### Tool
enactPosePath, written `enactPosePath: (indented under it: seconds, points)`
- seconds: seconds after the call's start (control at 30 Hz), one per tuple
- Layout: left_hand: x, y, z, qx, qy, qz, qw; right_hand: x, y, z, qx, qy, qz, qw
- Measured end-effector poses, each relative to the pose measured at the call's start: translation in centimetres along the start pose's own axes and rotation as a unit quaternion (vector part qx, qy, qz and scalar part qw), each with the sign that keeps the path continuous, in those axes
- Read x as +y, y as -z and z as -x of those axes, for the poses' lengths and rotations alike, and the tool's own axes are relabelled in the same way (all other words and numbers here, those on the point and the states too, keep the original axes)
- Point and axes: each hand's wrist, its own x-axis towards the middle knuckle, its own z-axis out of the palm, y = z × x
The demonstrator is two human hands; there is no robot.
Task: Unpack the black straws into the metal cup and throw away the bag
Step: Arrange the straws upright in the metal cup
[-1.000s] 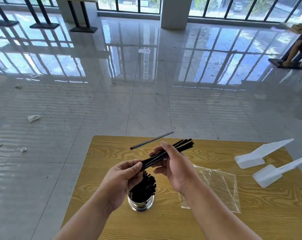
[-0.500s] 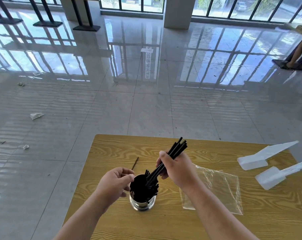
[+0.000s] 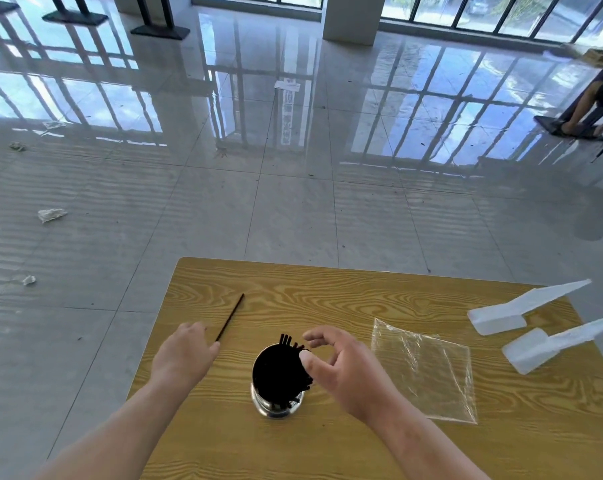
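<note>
The metal cup [image 3: 277, 407] stands on the wooden table [image 3: 327, 292], packed with black straws [image 3: 276, 368]. My right hand [image 3: 341, 368] hovers just right of the cup's top with loosely curled fingers, holding nothing. My left hand [image 3: 184, 353] is to the left of the cup, its fingers near the lower end of a single loose black straw [image 3: 230, 317] lying on the table; its fingertips are hidden behind the back of the hand. The clear plastic bag [image 3: 428, 372] lies flat on the table to the right.
Two white foam pieces [image 3: 521, 308] [image 3: 556, 342] lie at the table's right edge. Crumpled paper scraps [image 3: 51, 214] dot the glossy tiled floor on the left. A seated person's legs [image 3: 584, 109] show at the far right. The table's left edge runs close to my left hand.
My right hand has dropped its bundle of straws into the cup and let go. My left hand has left the cup and moved left toward the loose straw.
</note>
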Motion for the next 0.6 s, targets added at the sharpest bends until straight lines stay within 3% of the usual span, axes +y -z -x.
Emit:
enactPosePath:
  seconds: [0.37,0.5,0.6]
  points:
    - [-0.5,-4.6,-4.4,-0.064,-0.038,-0.252,0.965,4.1,1.2,1.0,0.056,-0.038,-0.053,0.996]
    - [-0.1,-4.2,-4.6,-0.075,-0.009,-0.191,0.979,4.2,0.4,0.6,0.045,-0.034,-0.055,0.997]
    - [0.2,-3.0,-3.7,-0.054,0.012,-0.064,0.996,3.9,0.0,0.2,0.046,-0.028,-0.056,0.997]
